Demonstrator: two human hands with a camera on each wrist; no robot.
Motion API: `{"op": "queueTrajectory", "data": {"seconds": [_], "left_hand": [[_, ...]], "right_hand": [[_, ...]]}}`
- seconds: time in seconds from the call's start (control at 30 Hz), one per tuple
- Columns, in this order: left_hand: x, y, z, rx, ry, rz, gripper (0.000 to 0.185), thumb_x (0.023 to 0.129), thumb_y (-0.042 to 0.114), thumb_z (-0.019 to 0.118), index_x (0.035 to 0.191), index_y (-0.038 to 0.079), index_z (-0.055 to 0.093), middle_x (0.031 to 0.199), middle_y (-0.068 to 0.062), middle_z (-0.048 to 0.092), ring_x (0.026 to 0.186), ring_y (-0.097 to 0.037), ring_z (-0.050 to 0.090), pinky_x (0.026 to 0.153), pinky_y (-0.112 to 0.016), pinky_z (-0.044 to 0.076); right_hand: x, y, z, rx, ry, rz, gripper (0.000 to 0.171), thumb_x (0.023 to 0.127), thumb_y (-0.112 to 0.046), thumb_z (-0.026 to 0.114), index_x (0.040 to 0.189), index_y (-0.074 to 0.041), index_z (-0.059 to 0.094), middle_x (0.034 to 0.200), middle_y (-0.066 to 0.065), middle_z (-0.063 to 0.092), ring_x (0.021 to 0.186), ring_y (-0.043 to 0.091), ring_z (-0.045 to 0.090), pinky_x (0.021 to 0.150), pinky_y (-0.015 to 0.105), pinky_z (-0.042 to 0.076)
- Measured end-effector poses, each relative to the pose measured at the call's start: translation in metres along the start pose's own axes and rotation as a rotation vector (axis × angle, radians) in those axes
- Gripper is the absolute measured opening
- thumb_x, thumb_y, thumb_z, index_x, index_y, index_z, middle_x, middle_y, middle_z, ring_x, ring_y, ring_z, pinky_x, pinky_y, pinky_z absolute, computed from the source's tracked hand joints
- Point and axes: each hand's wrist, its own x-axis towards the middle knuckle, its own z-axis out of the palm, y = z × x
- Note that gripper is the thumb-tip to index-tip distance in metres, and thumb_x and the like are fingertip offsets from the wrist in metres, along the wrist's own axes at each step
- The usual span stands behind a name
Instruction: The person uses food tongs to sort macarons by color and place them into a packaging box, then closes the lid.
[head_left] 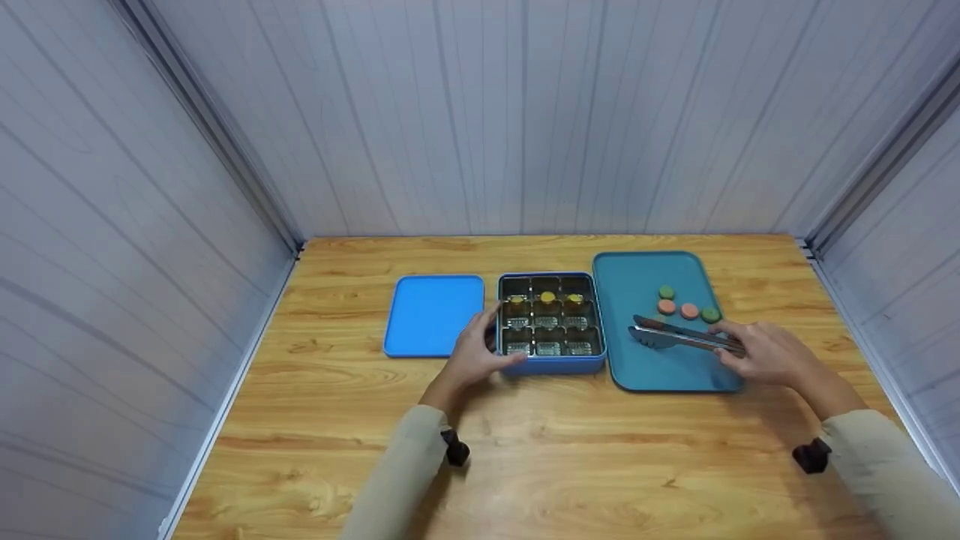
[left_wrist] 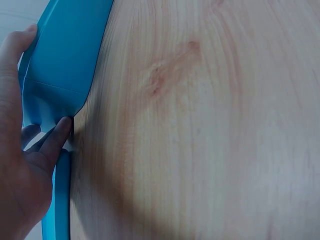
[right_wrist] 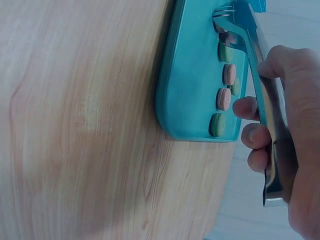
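My left hand point(head_left: 474, 352) holds the front left corner of a blue box point(head_left: 562, 365), thumb at the front rim and fingers along the left side. Inside the box is a clear divided insert; yellow macarons point(head_left: 548, 298) sit in its back row, and the other compartments show bare. My right hand point(head_left: 765, 354) grips metal tongs point(head_left: 686, 336) over a teal tray point(head_left: 637, 281). Pink macarons point(right_wrist: 223, 99) and green macarons point(right_wrist: 217, 125) lie on the tray beside the tongs. In the right wrist view, the tong heads overlap a brownish round thing point(right_wrist: 218, 27).
A flat blue lid point(head_left: 435, 315) lies left of the box on the wooden table point(head_left: 555, 450). The tray stands close along the box's right side. Pale panel walls point(head_left: 480, 120) enclose the table at the back and both sides.
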Motion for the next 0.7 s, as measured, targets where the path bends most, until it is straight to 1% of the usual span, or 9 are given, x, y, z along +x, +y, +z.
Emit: {"op": "queueTrajectory", "data": {"seconds": [0.23, 0.47, 0.6, 0.7], "left_hand": [[-0.0016, 0.0013, -0.0003, 0.019, -0.002, -0.012, 0.115, 0.089, 0.045, 0.096, 0.180, 0.020, 0.030, 0.181, -0.024, 0.037, 0.167, -0.052, 0.038, 0.134, -0.072, 0.036], [-0.0008, 0.0008, 0.0011, -0.032, -0.005, -0.021, 0.112, 0.091, 0.040, 0.095, 0.180, 0.019, 0.031, 0.182, -0.020, 0.037, 0.165, -0.044, 0.043, 0.124, -0.060, 0.054], [-0.0007, 0.0008, 0.0007, -0.022, -0.003, -0.014, 0.112, 0.090, 0.041, 0.095, 0.180, 0.018, 0.031, 0.182, -0.020, 0.037, 0.166, -0.045, 0.041, 0.126, -0.061, 0.051], [-0.0006, 0.0002, 0.0005, -0.018, -0.005, -0.014, 0.113, 0.090, 0.042, 0.096, 0.180, 0.019, 0.031, 0.182, -0.021, 0.036, 0.167, -0.047, 0.040, 0.127, -0.062, 0.051]], "right_hand": [[0.0013, 0.0000, 0.0005, 0.007, -0.012, -0.015, 0.019, 0.104, -0.012, 0.074, 0.122, -0.006, 0.076, 0.062, -0.009, 0.046, 0.053, 0.003, 0.030, 0.052, 0.024, 0.025], [0.0019, -0.0001, -0.0004, 0.029, -0.032, 0.003, 0.018, 0.105, -0.013, 0.073, 0.123, -0.008, 0.076, 0.063, -0.009, 0.048, 0.052, 0.003, 0.031, 0.052, 0.024, 0.025], [0.0020, 0.0002, -0.0037, 0.021, -0.039, 0.005, 0.021, 0.106, -0.014, 0.072, 0.126, -0.007, 0.076, 0.063, -0.009, 0.048, 0.052, 0.003, 0.032, 0.053, 0.024, 0.026], [0.0026, -0.0003, -0.0091, 0.021, -0.042, 0.011, 0.024, 0.107, -0.015, 0.071, 0.128, -0.004, 0.076, 0.065, -0.008, 0.053, 0.053, 0.003, 0.035, 0.053, 0.025, 0.029]]}}
